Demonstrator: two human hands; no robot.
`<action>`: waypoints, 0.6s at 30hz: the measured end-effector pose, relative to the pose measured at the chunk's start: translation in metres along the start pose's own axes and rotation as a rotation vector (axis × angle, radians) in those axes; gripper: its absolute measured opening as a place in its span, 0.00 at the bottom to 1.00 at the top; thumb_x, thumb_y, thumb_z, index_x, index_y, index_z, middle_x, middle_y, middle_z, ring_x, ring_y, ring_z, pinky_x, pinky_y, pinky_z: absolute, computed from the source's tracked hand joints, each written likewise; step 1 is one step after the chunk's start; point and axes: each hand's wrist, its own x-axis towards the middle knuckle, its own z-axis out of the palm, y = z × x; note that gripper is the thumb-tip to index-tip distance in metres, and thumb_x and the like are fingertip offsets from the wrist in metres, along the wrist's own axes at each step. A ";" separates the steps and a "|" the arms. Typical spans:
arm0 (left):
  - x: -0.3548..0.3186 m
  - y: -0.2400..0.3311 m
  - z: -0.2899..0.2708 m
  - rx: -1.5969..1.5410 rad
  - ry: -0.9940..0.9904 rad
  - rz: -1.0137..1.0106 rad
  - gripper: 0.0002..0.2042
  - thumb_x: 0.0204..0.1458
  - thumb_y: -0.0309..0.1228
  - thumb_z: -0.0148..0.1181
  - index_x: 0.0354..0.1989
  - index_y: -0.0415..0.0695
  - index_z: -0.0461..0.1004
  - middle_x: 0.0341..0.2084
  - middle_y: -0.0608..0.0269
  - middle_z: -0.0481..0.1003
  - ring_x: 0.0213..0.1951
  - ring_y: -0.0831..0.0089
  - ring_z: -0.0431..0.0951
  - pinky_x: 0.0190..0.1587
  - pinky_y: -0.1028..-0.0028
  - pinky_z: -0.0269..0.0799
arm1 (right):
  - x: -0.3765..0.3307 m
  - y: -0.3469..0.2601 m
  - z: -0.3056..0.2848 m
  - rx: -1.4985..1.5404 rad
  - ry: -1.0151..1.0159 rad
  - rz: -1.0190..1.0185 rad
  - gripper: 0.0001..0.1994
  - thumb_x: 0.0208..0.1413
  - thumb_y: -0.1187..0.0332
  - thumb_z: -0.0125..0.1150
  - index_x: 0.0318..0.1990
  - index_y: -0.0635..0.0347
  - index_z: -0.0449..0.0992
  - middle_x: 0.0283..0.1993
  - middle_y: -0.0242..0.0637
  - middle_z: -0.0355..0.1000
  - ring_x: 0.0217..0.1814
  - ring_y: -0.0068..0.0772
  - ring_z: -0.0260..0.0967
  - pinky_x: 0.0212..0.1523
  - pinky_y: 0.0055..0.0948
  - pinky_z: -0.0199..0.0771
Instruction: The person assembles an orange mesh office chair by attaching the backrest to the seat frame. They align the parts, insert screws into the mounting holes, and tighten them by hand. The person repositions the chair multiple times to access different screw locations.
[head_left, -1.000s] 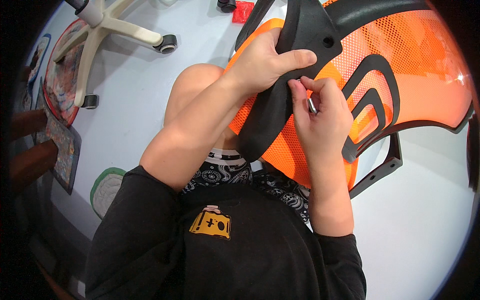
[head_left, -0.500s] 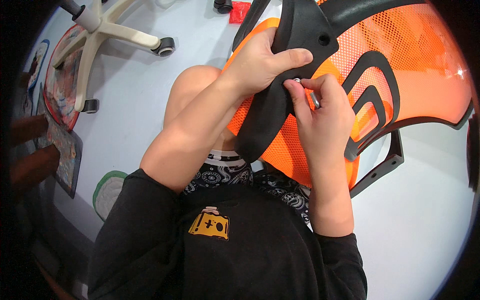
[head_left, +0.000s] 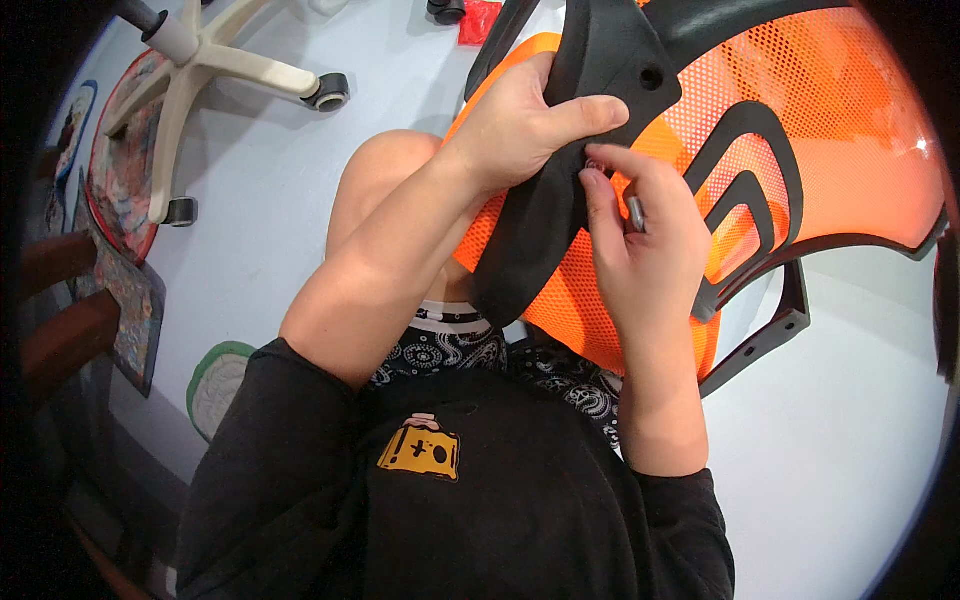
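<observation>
Wrapped round a black plastic armrest (head_left: 533, 240) is my left hand (head_left: 515, 130), its thumb lying on the near face. The armrest lies against an orange mesh chair seat (head_left: 575, 295) across my lap. My right hand (head_left: 655, 235) is closed, thumb and index fingertip pinching a small shiny bolt (head_left: 594, 164) at the armrest's edge. Whether the bolt sits in a hole is hidden by the fingertips. A second small grey metal piece (head_left: 635, 213) is tucked in the curled fingers of that hand. Above them, an open round hole (head_left: 651, 78) shows in the armrest's wide end.
The orange mesh backrest (head_left: 830, 90) with black trim extends to the right. A black bracket (head_left: 760, 345) with holes sticks out below it. At upper left stands a cream five-star chair base (head_left: 255, 72) with casters. A red packet (head_left: 479, 22) lies on the floor.
My right index finger and thumb have shifted around the bolt, the index fingertip now higher against the armrest. The armrest has moved very slightly right; my left hand keeps its hold.
</observation>
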 end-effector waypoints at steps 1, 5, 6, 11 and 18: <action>0.001 -0.002 0.000 -0.008 0.008 0.032 0.20 0.54 0.31 0.58 0.53 0.35 0.67 0.42 0.60 0.75 0.41 0.75 0.75 0.45 0.76 0.72 | 0.000 0.002 0.002 0.010 0.014 -0.006 0.11 0.45 0.68 0.69 0.30 0.61 0.72 0.28 0.37 0.73 0.30 0.40 0.71 0.30 0.31 0.71; 0.000 -0.001 -0.001 0.004 0.005 -0.005 0.19 0.54 0.31 0.58 0.52 0.35 0.67 0.42 0.60 0.75 0.41 0.76 0.75 0.44 0.77 0.72 | -0.001 0.007 0.002 0.005 0.031 0.022 0.10 0.45 0.70 0.69 0.33 0.60 0.74 0.30 0.37 0.72 0.30 0.40 0.71 0.31 0.32 0.71; 0.000 -0.001 -0.001 -0.022 0.005 -0.011 0.19 0.54 0.31 0.58 0.52 0.35 0.67 0.42 0.60 0.75 0.41 0.76 0.75 0.44 0.77 0.72 | 0.000 0.007 0.003 -0.002 0.021 0.037 0.10 0.45 0.70 0.69 0.33 0.60 0.74 0.30 0.37 0.72 0.30 0.40 0.71 0.31 0.32 0.71; -0.002 0.005 0.000 -0.026 -0.011 -0.051 0.20 0.53 0.31 0.59 0.52 0.35 0.67 0.43 0.60 0.74 0.43 0.76 0.74 0.46 0.76 0.72 | -0.001 0.008 0.003 0.036 0.033 -0.024 0.10 0.46 0.71 0.68 0.35 0.60 0.74 0.29 0.37 0.73 0.31 0.40 0.71 0.32 0.33 0.71; -0.001 0.003 0.003 -0.016 0.033 0.001 0.20 0.54 0.31 0.59 0.53 0.34 0.67 0.43 0.60 0.74 0.43 0.77 0.74 0.47 0.76 0.71 | -0.002 0.007 0.009 -0.035 0.052 -0.016 0.09 0.47 0.72 0.67 0.35 0.60 0.73 0.30 0.38 0.73 0.32 0.40 0.71 0.32 0.32 0.71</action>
